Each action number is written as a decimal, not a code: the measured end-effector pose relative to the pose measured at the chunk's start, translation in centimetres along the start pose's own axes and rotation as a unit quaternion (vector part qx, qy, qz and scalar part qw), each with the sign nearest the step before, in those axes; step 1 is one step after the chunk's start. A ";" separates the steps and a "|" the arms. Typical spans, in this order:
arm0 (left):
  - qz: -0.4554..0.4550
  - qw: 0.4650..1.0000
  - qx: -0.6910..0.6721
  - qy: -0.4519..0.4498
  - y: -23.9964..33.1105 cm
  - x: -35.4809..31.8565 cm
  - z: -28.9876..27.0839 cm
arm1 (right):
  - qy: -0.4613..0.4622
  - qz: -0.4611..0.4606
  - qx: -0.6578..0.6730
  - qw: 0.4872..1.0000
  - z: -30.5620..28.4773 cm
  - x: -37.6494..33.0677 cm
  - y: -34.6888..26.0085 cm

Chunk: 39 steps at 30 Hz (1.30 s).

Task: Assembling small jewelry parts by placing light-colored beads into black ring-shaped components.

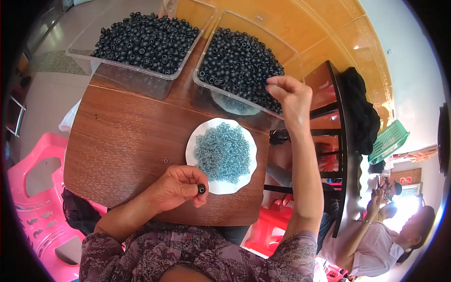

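Between the thumb and fingers of my left hand (181, 188) is a black bead (201, 190), its hole facing up, just off the lower left rim of a white scalloped plate (190, 155). A heap of small, clear bluish rings (223, 152) covers most of that plate. Farther off, my right hand (292, 96) reaches over the right edge of a clear plastic bin heaped with black beads (239, 61). Its thumb and fingers are pinched at the beads; whatever is between the tips is too small to make out.
A second clear bin (127, 70) of black beads (145, 42) stands at the back left. One small ring (166, 161) lies on the brown wooden table (122, 136). There is a pink chair (35, 197) to the left and a red stool (270, 221) to the right. Another person (380, 244) sits at far right.
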<state>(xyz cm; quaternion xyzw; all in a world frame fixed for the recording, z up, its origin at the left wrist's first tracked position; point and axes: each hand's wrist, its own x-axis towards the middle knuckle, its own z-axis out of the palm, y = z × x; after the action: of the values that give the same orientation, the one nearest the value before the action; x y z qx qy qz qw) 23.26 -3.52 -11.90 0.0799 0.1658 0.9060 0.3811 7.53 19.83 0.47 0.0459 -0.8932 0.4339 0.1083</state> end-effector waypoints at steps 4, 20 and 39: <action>-0.005 0.999 0.039 0.007 0.1 0.1 -0.2 | -0.082 -0.021 -0.044 0.995 1.7 3.3 2.5; -0.031 0.999 0.044 0.009 0.1 -0.3 0.1 | -0.156 -0.075 -0.205 0.963 0.9 6.4 4.3; -0.033 0.998 0.037 0.025 -0.1 -0.3 -0.5 | -0.295 -0.084 -0.236 0.922 3.2 8.0 4.5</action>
<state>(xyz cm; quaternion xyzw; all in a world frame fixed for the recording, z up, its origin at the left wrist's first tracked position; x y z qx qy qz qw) 23.39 -3.76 -12.41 0.0659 0.2110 0.8881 0.4030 -1.50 20.19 -2.99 0.2199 -0.9541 0.1666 -0.1167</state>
